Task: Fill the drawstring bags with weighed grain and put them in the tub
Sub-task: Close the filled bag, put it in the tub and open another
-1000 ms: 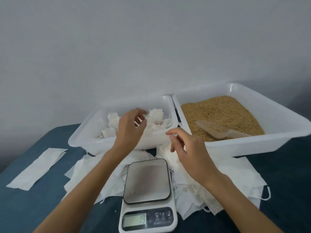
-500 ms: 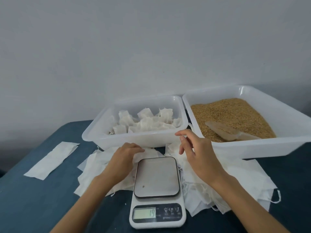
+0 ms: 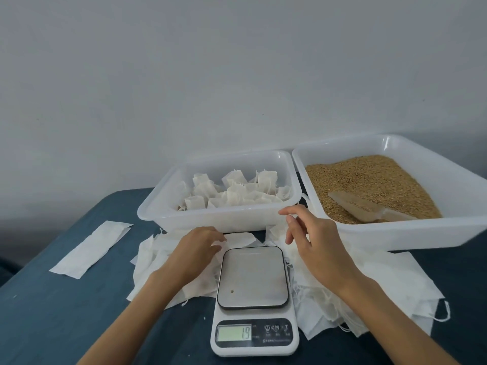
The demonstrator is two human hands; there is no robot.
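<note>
A white kitchen scale (image 3: 254,301) stands in front of me, its steel plate bare except for one grain, its display reading 19. Flat empty white drawstring bags (image 3: 390,283) lie in heaps on both sides of it. My left hand (image 3: 196,250) rests fingers-down on the left heap, touching the top bag (image 3: 238,238). My right hand (image 3: 313,242) hovers with spread, relaxed fingers above the right heap, holding nothing. Behind, a white tub (image 3: 218,219) holds several filled bags (image 3: 232,192). A larger tub (image 3: 421,233) to the right holds grain (image 3: 374,180) and a clear scoop (image 3: 369,208).
A single flat white bag (image 3: 92,248) lies apart at the left on the dark blue tabletop (image 3: 52,312). A plain grey wall stands right behind both tubs. The table's left edge runs close by that lone bag.
My left hand came out of the filled-bag tub and down onto the left heap of empty bags. The right hand stayed over the right heap, its fingers opening slightly.
</note>
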